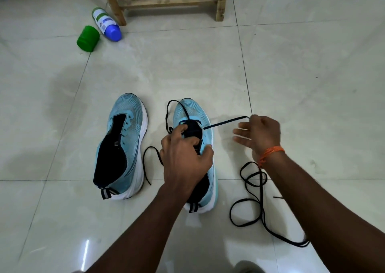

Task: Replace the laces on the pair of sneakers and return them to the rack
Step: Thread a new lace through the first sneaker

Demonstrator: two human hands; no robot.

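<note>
Two light-blue sneakers with white soles stand side by side on the tiled floor. The left sneaker point(123, 145) has no lace in it. My left hand point(185, 156) grips the tongue and upper of the right sneaker point(200, 114). A black lace point(226, 121) runs from that shoe's front eyelets out to the right, pulled taut by my right hand point(258, 134), which pinches its end while the other fingers spread out. The lace's other end loops over the toe and trails between the shoes. A second black lace point(253, 191) lies loose under my right forearm.
A wooden shoe rack point(166, 0) stands at the top of the view. A white and blue spray can point(107, 24) lies on its side near the rack's left leg, with a green cap point(88, 39) beside it. Bare glossy tiles surround the shoes.
</note>
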